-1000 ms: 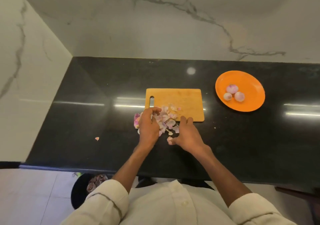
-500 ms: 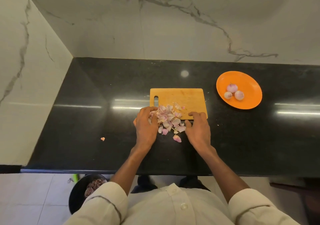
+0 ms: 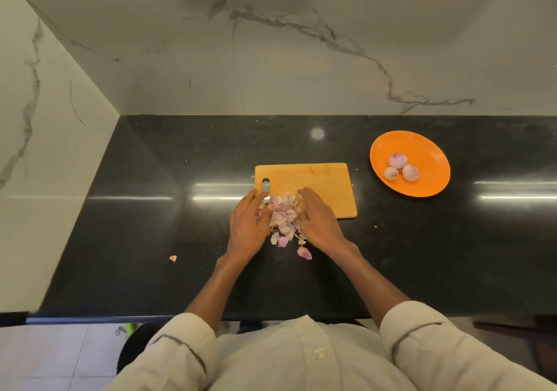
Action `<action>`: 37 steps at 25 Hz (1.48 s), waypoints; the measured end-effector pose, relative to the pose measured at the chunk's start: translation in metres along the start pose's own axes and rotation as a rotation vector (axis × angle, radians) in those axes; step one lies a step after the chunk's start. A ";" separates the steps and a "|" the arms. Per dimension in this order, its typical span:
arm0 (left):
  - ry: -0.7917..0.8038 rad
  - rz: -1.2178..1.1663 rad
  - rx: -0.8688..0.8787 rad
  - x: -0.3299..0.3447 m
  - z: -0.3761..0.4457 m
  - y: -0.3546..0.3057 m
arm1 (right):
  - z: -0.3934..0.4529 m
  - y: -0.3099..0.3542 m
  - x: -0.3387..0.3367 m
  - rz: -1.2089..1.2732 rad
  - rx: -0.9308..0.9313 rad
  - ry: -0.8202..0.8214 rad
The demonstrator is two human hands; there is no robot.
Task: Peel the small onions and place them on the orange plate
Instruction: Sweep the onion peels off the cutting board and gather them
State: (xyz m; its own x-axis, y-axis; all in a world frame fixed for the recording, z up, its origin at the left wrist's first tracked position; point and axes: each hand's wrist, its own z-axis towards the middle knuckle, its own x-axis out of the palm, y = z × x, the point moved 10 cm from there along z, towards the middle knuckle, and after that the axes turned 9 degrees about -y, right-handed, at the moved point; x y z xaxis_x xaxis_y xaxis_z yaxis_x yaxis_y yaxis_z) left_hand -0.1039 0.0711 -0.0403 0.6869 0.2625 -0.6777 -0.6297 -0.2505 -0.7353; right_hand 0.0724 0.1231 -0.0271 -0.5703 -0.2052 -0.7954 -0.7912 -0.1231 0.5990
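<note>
Nearest us, one loose peel (image 3: pixel 304 253) lies just below our right hand (image 3: pixel 319 222). Our left hand (image 3: pixel 248 225) and right hand lie flat, fingers straight, cupping the heap of peels (image 3: pixel 283 216) between them at the near edge of the cutting board (image 3: pixel 319 182). Peeling looks finished; we judge this is clearing up. The next move calls for pressing together and lifting. Beyond the right hand, well apart, three peeled onions (image 3: pixel 401 167) sit on the orange plate (image 3: pixel 428 152). The dark surface (image 3: pixel 180 209) gives room either side.
</note>
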 end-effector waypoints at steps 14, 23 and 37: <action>-0.152 -0.032 -0.130 -0.044 -0.015 0.031 | -0.016 0.038 0.014 -0.113 -0.231 -0.037; -0.178 -0.154 -0.095 -0.052 -0.019 0.013 | -0.016 0.032 0.005 0.011 -0.066 -0.024; 0.018 0.078 0.048 -0.028 -0.027 0.015 | -0.026 0.036 0.012 -0.046 -0.068 -0.072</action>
State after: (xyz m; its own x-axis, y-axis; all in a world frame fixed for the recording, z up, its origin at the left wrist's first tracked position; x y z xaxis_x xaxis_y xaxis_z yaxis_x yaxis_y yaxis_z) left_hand -0.1227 0.0346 -0.0319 0.6409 0.2271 -0.7333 -0.6981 -0.2249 -0.6798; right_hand 0.0425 0.0905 -0.0126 -0.5500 -0.1280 -0.8253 -0.8015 -0.1968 0.5647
